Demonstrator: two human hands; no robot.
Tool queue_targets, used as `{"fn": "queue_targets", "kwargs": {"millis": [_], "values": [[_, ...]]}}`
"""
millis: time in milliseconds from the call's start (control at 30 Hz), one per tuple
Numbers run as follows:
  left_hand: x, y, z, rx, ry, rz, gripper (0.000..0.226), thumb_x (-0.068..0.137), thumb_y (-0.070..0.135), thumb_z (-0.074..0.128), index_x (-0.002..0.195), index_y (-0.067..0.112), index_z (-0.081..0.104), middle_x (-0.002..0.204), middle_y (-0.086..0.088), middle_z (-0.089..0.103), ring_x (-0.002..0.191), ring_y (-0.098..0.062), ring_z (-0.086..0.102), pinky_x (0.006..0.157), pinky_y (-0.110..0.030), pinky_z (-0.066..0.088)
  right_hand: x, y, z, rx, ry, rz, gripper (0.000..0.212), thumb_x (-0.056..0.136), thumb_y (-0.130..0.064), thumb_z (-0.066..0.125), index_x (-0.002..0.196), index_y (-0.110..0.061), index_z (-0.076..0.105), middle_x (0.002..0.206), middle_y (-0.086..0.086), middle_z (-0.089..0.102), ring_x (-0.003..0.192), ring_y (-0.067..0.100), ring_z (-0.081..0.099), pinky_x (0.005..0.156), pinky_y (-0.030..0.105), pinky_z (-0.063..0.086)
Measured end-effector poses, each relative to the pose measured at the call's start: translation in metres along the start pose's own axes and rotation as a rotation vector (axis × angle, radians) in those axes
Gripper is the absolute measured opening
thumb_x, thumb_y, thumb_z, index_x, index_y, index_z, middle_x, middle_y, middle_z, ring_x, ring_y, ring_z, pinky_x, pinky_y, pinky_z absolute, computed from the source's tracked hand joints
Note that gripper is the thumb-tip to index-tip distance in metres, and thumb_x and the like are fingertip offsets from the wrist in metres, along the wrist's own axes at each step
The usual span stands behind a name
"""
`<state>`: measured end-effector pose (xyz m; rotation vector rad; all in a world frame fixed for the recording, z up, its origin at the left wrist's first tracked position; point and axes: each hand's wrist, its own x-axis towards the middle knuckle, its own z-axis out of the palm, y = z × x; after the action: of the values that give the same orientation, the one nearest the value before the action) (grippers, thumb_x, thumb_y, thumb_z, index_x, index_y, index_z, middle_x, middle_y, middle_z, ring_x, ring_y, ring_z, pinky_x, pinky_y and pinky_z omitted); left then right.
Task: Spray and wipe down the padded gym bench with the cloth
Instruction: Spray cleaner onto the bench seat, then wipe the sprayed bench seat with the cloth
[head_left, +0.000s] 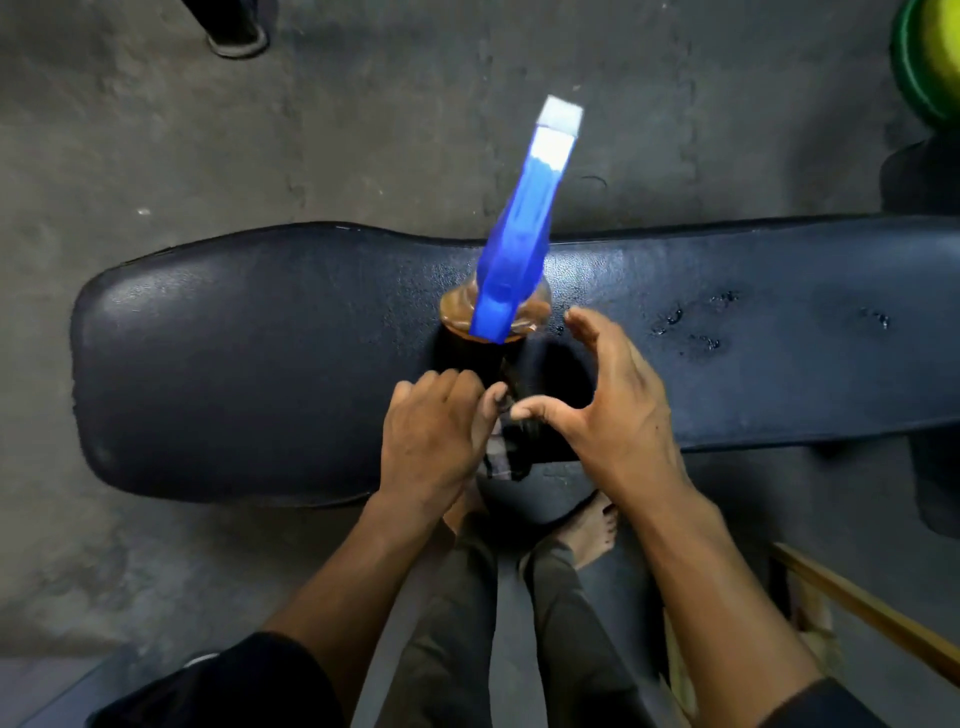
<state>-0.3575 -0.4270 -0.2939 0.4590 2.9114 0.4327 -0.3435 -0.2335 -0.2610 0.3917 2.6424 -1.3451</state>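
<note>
On the worktop (260, 338), the spray bottle (519, 249) stands parked; left hand (431, 431) pinches the cloth (506, 447), right hand (613, 395) spread.

The floor (156, 145) is rough grey concrete, mottled and scuffed. At the top left a dark stand foot (236, 36) rests on it. A green and yellow round object (930, 57) sits at the top right edge. A wooden frame (862, 613) angles across the lower right corner.
</note>
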Motion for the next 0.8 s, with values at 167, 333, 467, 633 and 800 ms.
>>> {"fn": "queue_targets", "kwargs": {"millis": [167,333,467,633,800], "values": [[-0.004,0.037,-0.002,-0.078,-0.054,-0.028,0.046,0.11,0.046,0.037,0.083,0.016,0.059,0.078,-0.008,0.063,0.075,-0.039,0.06,0.07,-0.049,0.043,-0.036,0.03,-0.016,0.001,-0.162,0.135,0.097,0.063,-0.037,0.103,0.148,-0.02,0.059,0.145,-0.005,0.066,0.134,0.013,0.061,0.118,0.026,0.045],[0.008,0.082,-0.006,-0.125,-0.047,0.093,0.045,0.112,0.043,0.036,0.084,0.016,0.059,0.08,-0.008,0.062,0.078,-0.036,0.06,0.07,-0.05,0.043,-0.054,0.046,-0.028,0.046,-0.103,0.203,0.084,0.063,-0.036,0.102,0.136,-0.041,0.061,0.129,-0.025,0.071,0.116,-0.008,0.061,0.103,0.01,0.045],[0.032,0.111,-0.008,-0.14,-0.043,0.148,0.048,0.113,0.044,0.034,0.086,0.015,0.061,0.083,-0.009,0.063,0.083,-0.038,0.061,0.075,-0.051,0.041,-0.054,0.066,-0.042,0.288,-0.007,0.316,0.074,0.066,-0.02,0.103,0.13,-0.031,0.067,0.118,-0.018,0.076,0.11,-0.001,0.071,0.099,0.021,0.055],[0.064,0.145,-0.007,-0.18,-0.044,0.202,0.039,0.112,0.039,0.043,0.11,0.012,0.071,0.115,-0.008,0.07,0.105,-0.035,0.061,0.091,-0.054,0.048,-0.046,0.091,-0.085,0.384,0.104,0.338,0.056,0.076,-0.001,0.094,0.118,-0.027,0.069,0.101,-0.027,0.077,0.092,-0.014,0.07,0.084,0.003,0.048],[0.103,0.184,0.01,-0.128,-0.056,0.335,0.035,0.111,0.034,0.052,0.134,0.014,0.07,0.147,-0.002,0.066,0.132,-0.027,0.059,0.108,-0.044,0.047,-0.039,0.123,-0.143,0.448,0.238,0.356,0.066,0.078,0.006,0.088,0.132,-0.023,0.065,0.121,-0.014,0.075,0.109,-0.005,0.07,0.097,0.01,0.048]]}}
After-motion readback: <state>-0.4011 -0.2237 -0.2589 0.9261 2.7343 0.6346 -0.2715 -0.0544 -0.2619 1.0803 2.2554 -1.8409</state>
